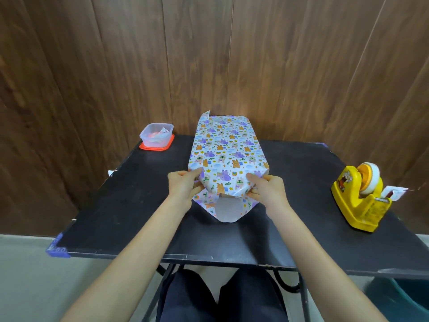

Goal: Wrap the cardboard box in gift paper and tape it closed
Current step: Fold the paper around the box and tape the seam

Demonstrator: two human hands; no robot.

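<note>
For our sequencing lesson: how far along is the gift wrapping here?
Done: gift paper covers the top and long sides. In hand: left hand and right hand grip the near end's folds. Left: the bottom flap lies unfolded on the table; the tape dispenser stands untouched.

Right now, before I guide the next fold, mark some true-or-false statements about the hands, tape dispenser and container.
1. The left hand and right hand both pinch the gift paper at the wrapped box's near end. True.
2. The yellow tape dispenser stands on the table's left side. False: it stands on the right.
3. A paper flap lies on the table, white side up. True.
4. The clear container rests on the box. False: it sits on a red lid, far left, apart.
</note>
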